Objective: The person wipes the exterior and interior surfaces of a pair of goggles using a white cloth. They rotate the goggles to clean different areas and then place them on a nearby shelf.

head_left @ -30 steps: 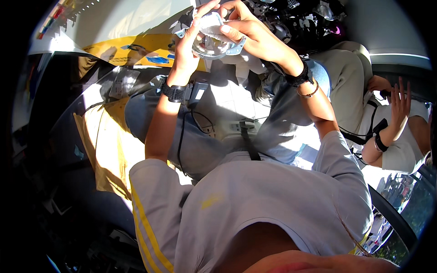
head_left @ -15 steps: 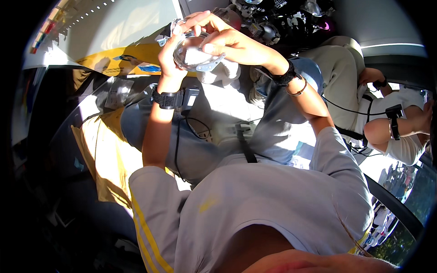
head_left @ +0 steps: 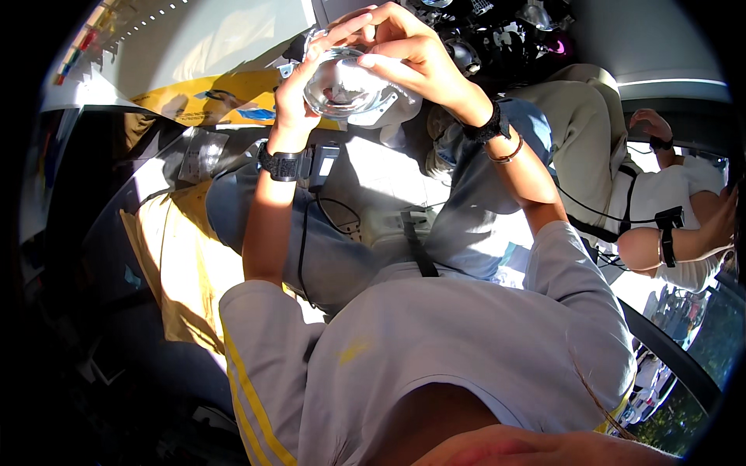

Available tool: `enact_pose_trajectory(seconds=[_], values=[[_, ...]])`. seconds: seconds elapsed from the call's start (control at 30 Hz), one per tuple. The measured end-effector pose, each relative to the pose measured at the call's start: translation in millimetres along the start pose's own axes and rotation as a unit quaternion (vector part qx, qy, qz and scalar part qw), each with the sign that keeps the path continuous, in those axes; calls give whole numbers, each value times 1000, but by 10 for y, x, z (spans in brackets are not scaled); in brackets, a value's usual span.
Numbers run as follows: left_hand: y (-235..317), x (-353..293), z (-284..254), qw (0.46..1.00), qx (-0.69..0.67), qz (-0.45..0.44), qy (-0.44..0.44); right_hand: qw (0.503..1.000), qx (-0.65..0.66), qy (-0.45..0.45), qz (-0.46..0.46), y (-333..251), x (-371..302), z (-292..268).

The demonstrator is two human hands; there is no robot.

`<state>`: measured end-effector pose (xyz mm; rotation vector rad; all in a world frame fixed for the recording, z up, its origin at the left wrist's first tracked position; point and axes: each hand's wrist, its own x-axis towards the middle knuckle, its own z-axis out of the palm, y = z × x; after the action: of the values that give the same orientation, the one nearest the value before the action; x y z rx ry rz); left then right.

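A shiny, silvery round lamp part (head_left: 346, 84), shaped like a shallow bowl with small tabs at its edge, is raised in front of me in the sunlight. My left hand (head_left: 294, 101) grips its left rim, fingers curled around the edge. From the right, my right hand (head_left: 416, 60) bends over the upper rim, its thumb tip against the bright inner face. Its other fingers are curled at the top and partly hide the edge. Glare blurs the part's details.
A yellow-edged board or box (head_left: 210, 99) lies beyond my left hand. Shiny parts are heaped in a dark area (head_left: 505, 39) at the far right. A person in light trousers (head_left: 579, 116) sits to my right. A thin black cable (head_left: 590, 206) crosses there.
The lamp part has turned, its face now showing more and a tab on the lower right shifted. My right hand has moved slightly up and right. The person's hand at right has lifted.
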<state>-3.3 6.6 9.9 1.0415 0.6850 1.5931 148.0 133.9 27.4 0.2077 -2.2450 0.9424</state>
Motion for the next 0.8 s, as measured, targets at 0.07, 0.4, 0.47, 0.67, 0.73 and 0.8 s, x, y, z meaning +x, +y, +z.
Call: enact_pose_trajectory(seconds=[0.07, 0.4, 0.47, 0.67, 0.73, 0.8], values=[[22, 0, 10, 1000, -15, -6, -16, 999, 17, 8, 29, -53, -21, -45], [65, -59, 5, 995, 68, -55, 54, 997, -52, -16, 62, -115, -25, 162], [22, -68, -74, 995, 52, -59, 65, 997, -38, -13, 65, -28, -100, 251], [-161, -87, -228, 996, 32, -45, 72, 998, 48, -37, -20, 111, -36, 209], [-82, -25, -211, 998, 67, -6, 0, 994, 102, -49, 6, 129, -52, 187], [22, 64, -52, 995, 84, 53, -16, 981, 170, -66, 62, 126, -101, 146]])
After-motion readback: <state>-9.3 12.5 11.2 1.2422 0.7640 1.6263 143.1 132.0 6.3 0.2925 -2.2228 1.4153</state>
